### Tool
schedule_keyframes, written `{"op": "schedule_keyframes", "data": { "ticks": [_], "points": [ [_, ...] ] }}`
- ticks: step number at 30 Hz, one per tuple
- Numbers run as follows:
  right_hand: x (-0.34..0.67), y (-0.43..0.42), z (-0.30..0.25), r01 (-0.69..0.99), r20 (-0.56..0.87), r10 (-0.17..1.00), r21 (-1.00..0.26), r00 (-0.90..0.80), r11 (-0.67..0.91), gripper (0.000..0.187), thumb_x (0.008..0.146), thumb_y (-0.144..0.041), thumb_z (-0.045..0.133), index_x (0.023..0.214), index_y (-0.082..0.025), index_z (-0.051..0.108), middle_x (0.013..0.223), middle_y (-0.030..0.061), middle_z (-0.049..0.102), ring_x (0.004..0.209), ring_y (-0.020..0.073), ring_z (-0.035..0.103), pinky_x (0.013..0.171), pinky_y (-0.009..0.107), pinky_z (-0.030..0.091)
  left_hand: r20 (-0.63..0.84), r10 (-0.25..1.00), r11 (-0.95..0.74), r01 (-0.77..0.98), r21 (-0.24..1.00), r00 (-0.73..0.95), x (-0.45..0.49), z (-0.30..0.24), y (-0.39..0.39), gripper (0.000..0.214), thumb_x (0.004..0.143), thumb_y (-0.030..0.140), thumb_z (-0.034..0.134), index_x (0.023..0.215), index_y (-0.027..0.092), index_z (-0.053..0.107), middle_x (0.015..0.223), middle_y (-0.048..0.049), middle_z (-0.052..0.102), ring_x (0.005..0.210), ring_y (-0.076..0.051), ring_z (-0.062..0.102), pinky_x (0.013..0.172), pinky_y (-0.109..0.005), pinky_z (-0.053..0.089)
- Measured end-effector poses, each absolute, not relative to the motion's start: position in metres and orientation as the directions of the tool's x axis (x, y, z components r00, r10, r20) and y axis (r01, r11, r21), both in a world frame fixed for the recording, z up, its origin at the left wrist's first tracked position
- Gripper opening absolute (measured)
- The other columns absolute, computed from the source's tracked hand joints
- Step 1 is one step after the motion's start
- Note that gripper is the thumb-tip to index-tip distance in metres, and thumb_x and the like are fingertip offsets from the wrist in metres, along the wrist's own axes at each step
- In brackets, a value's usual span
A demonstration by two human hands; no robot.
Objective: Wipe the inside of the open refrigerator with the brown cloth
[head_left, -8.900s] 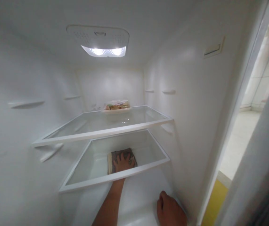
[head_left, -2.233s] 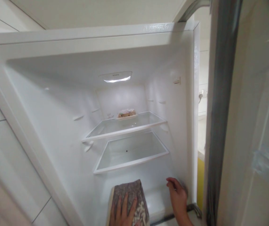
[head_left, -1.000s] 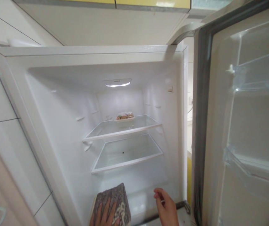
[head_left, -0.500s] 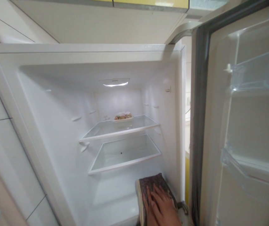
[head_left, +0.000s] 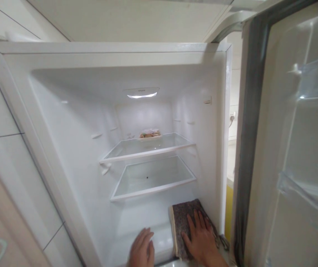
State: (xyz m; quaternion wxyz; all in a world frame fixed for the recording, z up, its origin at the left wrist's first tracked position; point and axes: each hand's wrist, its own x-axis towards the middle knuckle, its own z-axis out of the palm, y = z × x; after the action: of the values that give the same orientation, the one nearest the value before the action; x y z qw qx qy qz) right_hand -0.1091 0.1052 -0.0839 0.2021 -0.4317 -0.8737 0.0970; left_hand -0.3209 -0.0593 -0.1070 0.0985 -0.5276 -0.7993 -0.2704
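Note:
My right hand (head_left: 199,237) lies flat with fingers spread on top of a thick, dark brown patterned slab (head_left: 179,218) with a cream side. Whether this is folded cloth or something else, I cannot tell. It sits at the lower right inside the open fridge (head_left: 117,47), against the right wall. To its left my left hand (head_left: 143,249) is raised, palm turned inward, fingers stretched and holding nothing. A gap separates it from the slab. The lower parts of both hands are cut off by the picture's bottom edge.
Two glass shelves (head_left: 153,191) with white rims are above the hands. A packed food tray (head_left: 150,134) rests on the upper one, at the back. On the right the fridge door (head_left: 250,129) stands open, with clear door racks (head_left: 300,191). A tiled wall (head_left: 3,100) borders the left.
My left hand has come into view at the bottom. My right hand's fingers have spread wider on the dark slab. The view has shifted slightly, so the fridge appears farther right and higher.

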Motion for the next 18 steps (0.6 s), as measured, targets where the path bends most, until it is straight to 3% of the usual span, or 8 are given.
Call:
{"op": "schedule_keyframes", "data": {
  "ticks": [4, 7, 12, 18],
  "points": [
    [-0.134, 0.124, -0.074, 0.775, 0.170, 0.821, -0.272, -0.544, 0.570, 0.069, 0.089, -0.052, 0.052, 0.141, -0.007, 0.056, 0.152, 0.0268, 0.043, 0.143, 0.0426, 0.042, 0.118, 0.059, 0.028, 0.404, 0.778, 0.501, 0.863, 0.063, -0.481, -0.361, -0.103, -0.093, 0.046, 0.093, 0.044, 0.045, 0.128, 0.024, 0.068, 0.138, -0.0083, 0.065, 0.132, -0.034, 0.057, 0.110, -0.057, 0.050],
    [-0.157, 0.142, -0.071, 0.794, 0.148, 0.836, -0.261, -0.529, 0.549, 0.065, 0.092, -0.048, 0.047, 0.142, -0.007, 0.055, 0.152, 0.0277, 0.043, 0.142, 0.0434, 0.042, 0.114, 0.061, 0.030, 0.352, 0.842, 0.451, 0.891, -0.044, -0.409, -0.377, -0.094, -0.100, 0.047, 0.093, 0.048, 0.047, 0.133, 0.030, 0.063, 0.143, -0.0048, 0.061, 0.133, -0.031, 0.057, 0.107, -0.050, 0.053],
    [-0.198, 0.179, -0.080, 0.769, 0.304, 0.799, -0.243, -0.519, 0.591, 0.059, 0.095, -0.042, 0.047, 0.142, -0.007, 0.055, 0.153, 0.0267, 0.045, 0.142, 0.0413, 0.041, 0.114, 0.058, 0.029, 0.375, 0.907, 0.275, 0.944, -0.181, -0.193, -0.404, -0.098, -0.100, 0.047, 0.093, 0.047, 0.049, 0.137, 0.034, 0.059, 0.141, -0.0027, 0.063, 0.127, -0.025, 0.062, 0.102, -0.038, 0.056],
    [-0.249, 0.232, -0.097, 0.725, 0.467, 0.719, -0.212, -0.515, 0.656, 0.050, 0.095, -0.031, 0.047, 0.137, -0.008, 0.060, 0.149, 0.0223, 0.052, 0.137, 0.0390, 0.045, 0.116, 0.058, 0.026, 0.492, 0.866, 0.268, 0.912, -0.311, -0.087, -0.422, -0.129, -0.095, 0.057, 0.085, 0.033, 0.057, 0.141, 0.035, 0.053, 0.141, -0.0001, 0.064, 0.123, -0.022, 0.064, 0.095, -0.033, 0.056]
  ]
}}
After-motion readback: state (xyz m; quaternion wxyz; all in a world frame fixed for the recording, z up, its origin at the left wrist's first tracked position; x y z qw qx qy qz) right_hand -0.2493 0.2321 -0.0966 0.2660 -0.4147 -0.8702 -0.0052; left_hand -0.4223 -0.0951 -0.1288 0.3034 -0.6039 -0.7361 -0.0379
